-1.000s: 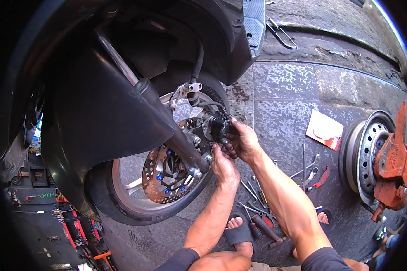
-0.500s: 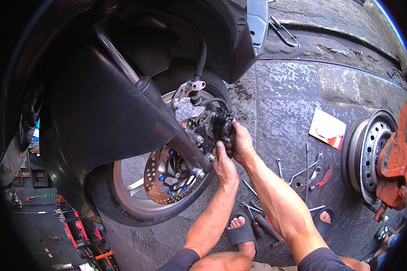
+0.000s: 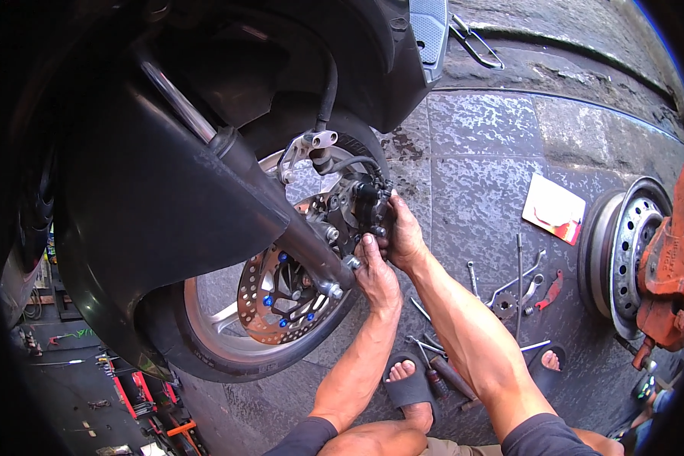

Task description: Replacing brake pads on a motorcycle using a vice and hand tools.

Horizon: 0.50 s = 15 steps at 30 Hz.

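A black brake caliper [image 3: 367, 202] sits at the edge of the drilled brake disc [image 3: 252, 298], beside the lower fork leg [image 3: 308, 251]. My right hand [image 3: 405, 234] wraps round the caliper's outer side, with its fingers partly hidden behind it. My left hand [image 3: 378, 275] is closed at the caliper's lower end, its thumb pointing up; its other fingers are mostly out of sight. Above the caliper, a silver bracket [image 3: 311, 146] hangs by the black hose [image 3: 328, 95]. Bolts on the fork leg stand close to my left hand.
The front wheel's tyre [image 3: 235, 368] and dark fender [image 3: 167, 190] fill the left. Wrenches [image 3: 473, 280], a red bracket [image 3: 551, 291] and a hammer [image 3: 452, 378] lie near my feet. A white-and-red card [image 3: 553, 207], a steel wheel rim [image 3: 629, 254] and an orange vise [image 3: 667, 281] are at the right.
The wheel, fork and fender appear slightly shifted left in view. Both hands stay on the caliper with almost the same hold.
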Each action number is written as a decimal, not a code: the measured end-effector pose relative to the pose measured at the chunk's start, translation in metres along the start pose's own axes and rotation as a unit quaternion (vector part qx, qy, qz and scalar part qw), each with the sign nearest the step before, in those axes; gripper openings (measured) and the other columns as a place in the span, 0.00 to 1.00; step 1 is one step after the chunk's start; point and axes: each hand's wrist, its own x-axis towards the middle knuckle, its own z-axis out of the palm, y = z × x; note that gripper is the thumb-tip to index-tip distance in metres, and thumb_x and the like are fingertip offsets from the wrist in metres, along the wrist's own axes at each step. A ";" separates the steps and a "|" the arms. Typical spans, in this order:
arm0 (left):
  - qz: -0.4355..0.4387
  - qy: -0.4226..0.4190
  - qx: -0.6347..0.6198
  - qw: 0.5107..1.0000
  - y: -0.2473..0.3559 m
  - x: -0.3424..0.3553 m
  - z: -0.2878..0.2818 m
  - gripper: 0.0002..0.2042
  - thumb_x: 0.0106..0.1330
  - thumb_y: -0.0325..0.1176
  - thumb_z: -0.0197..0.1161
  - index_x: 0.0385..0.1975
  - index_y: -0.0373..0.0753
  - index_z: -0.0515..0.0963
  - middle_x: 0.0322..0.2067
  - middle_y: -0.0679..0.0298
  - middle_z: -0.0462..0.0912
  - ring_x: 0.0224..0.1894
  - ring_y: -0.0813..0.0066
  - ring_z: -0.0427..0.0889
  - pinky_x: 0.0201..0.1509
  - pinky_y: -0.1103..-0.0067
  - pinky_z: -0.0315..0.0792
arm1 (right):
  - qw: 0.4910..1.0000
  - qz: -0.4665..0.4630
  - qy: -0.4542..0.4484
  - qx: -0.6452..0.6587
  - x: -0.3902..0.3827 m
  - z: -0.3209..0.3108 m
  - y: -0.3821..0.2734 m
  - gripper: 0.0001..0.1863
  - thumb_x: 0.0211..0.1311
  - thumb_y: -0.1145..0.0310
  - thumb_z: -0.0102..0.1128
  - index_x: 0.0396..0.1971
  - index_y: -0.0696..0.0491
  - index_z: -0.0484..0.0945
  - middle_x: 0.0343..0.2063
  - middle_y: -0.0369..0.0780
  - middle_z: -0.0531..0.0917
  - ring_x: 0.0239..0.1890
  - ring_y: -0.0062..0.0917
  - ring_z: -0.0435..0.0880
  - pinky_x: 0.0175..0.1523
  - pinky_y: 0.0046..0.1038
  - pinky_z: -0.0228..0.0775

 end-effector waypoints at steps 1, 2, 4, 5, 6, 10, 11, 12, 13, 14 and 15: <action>0.000 0.001 0.001 1.000 -0.001 0.000 -0.001 0.23 0.76 0.50 0.52 0.37 0.32 0.77 0.33 0.65 0.79 0.36 0.76 0.75 0.43 0.77 0.69 | 0.999 0.006 -0.035 0.016 -0.003 0.001 -0.002 0.28 0.68 0.35 0.45 0.35 0.48 0.75 0.17 0.31 0.71 0.12 0.15 0.59 0.16 0.21 0.43; 0.010 0.002 0.003 1.000 0.000 -0.002 0.000 0.23 0.76 0.50 0.51 0.37 0.32 0.77 0.32 0.66 0.79 0.36 0.76 0.75 0.43 0.77 0.69 | 0.997 0.009 -0.071 0.030 -0.008 0.005 -0.007 0.30 0.67 0.33 0.45 0.34 0.47 0.74 0.16 0.31 0.71 0.11 0.16 0.57 0.16 0.21 0.42; 0.023 0.002 0.003 1.000 0.004 -0.003 0.002 0.23 0.76 0.50 0.51 0.38 0.32 0.77 0.32 0.66 0.79 0.35 0.76 0.75 0.43 0.77 0.69 | 0.998 0.007 -0.068 0.013 -0.007 0.005 -0.005 0.31 0.66 0.30 0.44 0.35 0.47 0.75 0.16 0.31 0.71 0.11 0.15 0.56 0.16 0.21 0.41; 0.014 0.011 0.006 1.000 0.005 -0.004 0.004 0.22 0.76 0.50 0.51 0.38 0.32 0.77 0.31 0.66 0.79 0.35 0.76 0.75 0.43 0.76 0.69 | 0.998 0.008 -0.060 -0.003 -0.006 0.003 -0.005 0.33 0.65 0.28 0.42 0.35 0.47 0.75 0.16 0.31 0.71 0.11 0.15 0.55 0.16 0.21 0.41; 0.005 0.019 0.010 1.000 0.004 -0.005 0.006 0.22 0.76 0.50 0.52 0.38 0.32 0.77 0.31 0.66 0.79 0.35 0.76 0.74 0.43 0.76 0.69 | 0.998 0.008 -0.059 -0.003 -0.006 0.000 -0.006 0.33 0.65 0.28 0.42 0.35 0.47 0.75 0.16 0.31 0.71 0.11 0.15 0.55 0.16 0.21 0.41; 0.019 0.021 0.016 0.999 0.004 -0.001 0.009 0.22 0.75 0.50 0.52 0.38 0.33 0.77 0.31 0.66 0.79 0.35 0.77 0.75 0.43 0.76 0.69 | 0.996 0.044 -0.077 -0.027 -0.003 0.006 -0.019 0.36 0.65 0.27 0.40 0.38 0.49 0.76 0.14 0.31 0.69 0.10 0.15 0.55 0.15 0.20 0.40; 0.003 0.027 0.002 1.000 0.007 -0.003 0.010 0.21 0.75 0.50 0.53 0.38 0.33 0.77 0.31 0.67 0.79 0.35 0.77 0.74 0.43 0.77 0.69 | 0.995 0.048 -0.079 -0.030 -0.005 0.009 -0.021 0.37 0.66 0.27 0.39 0.38 0.49 0.76 0.13 0.30 0.68 0.10 0.15 0.55 0.15 0.20 0.40; -0.014 0.033 -0.011 0.999 0.008 -0.004 0.011 0.21 0.75 0.50 0.53 0.38 0.34 0.77 0.31 0.67 0.79 0.35 0.78 0.74 0.43 0.77 0.69 | 0.996 0.048 -0.077 -0.028 -0.005 0.008 -0.022 0.37 0.66 0.27 0.39 0.38 0.49 0.76 0.13 0.30 0.68 0.10 0.15 0.55 0.15 0.20 0.40; -0.016 0.031 -0.010 0.999 0.006 -0.004 0.011 0.21 0.75 0.50 0.53 0.38 0.34 0.77 0.31 0.67 0.79 0.35 0.78 0.74 0.43 0.77 0.69 | 0.996 0.037 -0.077 -0.027 -0.004 0.007 -0.022 0.37 0.66 0.27 0.39 0.37 0.50 0.76 0.13 0.30 0.67 0.10 0.16 0.55 0.14 0.21 0.40; 0.003 0.019 -0.044 0.999 0.005 -0.006 0.010 0.20 0.75 0.50 0.54 0.39 0.35 0.77 0.31 0.68 0.78 0.35 0.79 0.73 0.43 0.78 0.68 | 0.996 0.029 -0.080 -0.026 -0.004 0.008 -0.021 0.37 0.66 0.27 0.38 0.37 0.50 0.76 0.12 0.30 0.66 0.09 0.16 0.55 0.14 0.21 0.40; 0.023 0.006 -0.078 0.997 0.003 -0.006 0.009 0.20 0.75 0.50 0.54 0.39 0.35 0.77 0.31 0.69 0.78 0.35 0.79 0.73 0.43 0.79 0.67 | 0.996 0.031 -0.081 -0.025 -0.002 0.006 -0.019 0.37 0.66 0.27 0.38 0.37 0.50 0.76 0.12 0.30 0.66 0.09 0.16 0.55 0.14 0.21 0.40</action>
